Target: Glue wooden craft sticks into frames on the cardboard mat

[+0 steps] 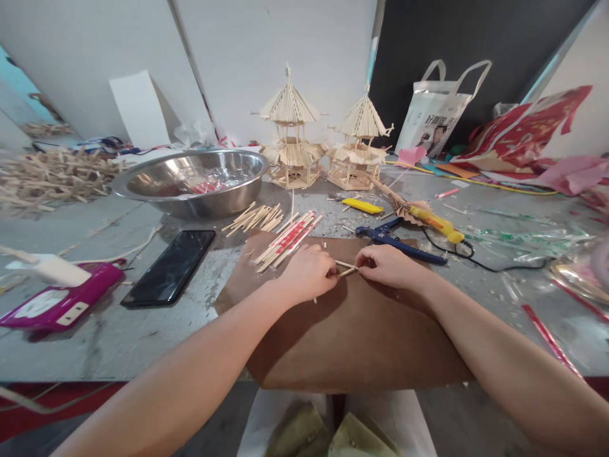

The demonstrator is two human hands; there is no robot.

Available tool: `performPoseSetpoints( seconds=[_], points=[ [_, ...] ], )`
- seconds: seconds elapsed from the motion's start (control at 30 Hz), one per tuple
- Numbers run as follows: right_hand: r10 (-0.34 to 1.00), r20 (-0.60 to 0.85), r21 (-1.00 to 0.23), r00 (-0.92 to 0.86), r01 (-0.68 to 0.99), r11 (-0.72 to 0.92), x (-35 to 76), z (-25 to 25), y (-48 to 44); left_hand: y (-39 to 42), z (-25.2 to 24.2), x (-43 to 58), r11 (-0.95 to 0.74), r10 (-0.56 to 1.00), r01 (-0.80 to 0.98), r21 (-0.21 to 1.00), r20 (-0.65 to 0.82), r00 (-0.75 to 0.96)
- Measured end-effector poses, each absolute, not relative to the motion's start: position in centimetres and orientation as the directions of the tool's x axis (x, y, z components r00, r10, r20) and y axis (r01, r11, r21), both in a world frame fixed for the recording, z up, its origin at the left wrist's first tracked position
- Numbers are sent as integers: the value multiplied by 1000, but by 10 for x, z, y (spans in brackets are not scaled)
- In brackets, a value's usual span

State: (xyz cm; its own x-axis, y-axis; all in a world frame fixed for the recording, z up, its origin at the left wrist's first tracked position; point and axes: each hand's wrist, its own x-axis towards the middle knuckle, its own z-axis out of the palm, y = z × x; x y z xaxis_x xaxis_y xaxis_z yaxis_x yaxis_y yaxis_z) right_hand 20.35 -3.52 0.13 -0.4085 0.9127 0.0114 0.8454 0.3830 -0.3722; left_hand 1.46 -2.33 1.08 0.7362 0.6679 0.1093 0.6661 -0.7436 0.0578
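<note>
My left hand and my right hand meet over a brown board on the table. Both hands pinch short thin wooden sticks between their fingertips, the sticks crossing in the gap between them. A bundle of wrapped chopsticks with red print lies just beyond my left hand. Loose bare sticks lie further back.
A steel bowl and a black phone sit at the left, with a magenta box. Two stick pagoda models stand at the back. Blue pliers, a yellow glue gun and a yellow knife lie at the right.
</note>
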Motion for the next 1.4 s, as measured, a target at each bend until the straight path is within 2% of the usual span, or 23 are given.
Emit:
performPoseSetpoints(
  seconds=[0.17, 0.37, 0.57, 0.73, 0.93, 1.1, 1.4],
  points=[
    [907, 17, -364, -421, 842, 398, 204, 0, -35, -21, 10, 11, -762, 647, 642, 83, 134, 751],
    [902, 24, -349, -432, 842, 412, 206, -1, -35, -13, 17, -4, -705, 709, 683, 191, 158, 688],
    [908, 29, -321, -417, 857, 404, 208, -1, -34, -9, 26, -19, -591, 795, 775, 222, -3, 607],
    [910, 91, -311, -404, 857, 411, 206, 1, -37, -10, 30, -21, -593, 781, 779, 204, -92, 618],
    [804, 212, -240, -556, 768, 594, 188, 3, -49, -9, 25, -19, -638, 708, 733, 234, -195, 679],
    [716, 218, -194, -663, 689, 698, 174, -1, -53, -9, 27, -15, -623, 705, 748, 230, -250, 664],
    [707, 239, -229, -665, 669, 707, 171, -7, -48, -10, 22, -11, -587, 742, 784, 201, -255, 620]
  ],
)
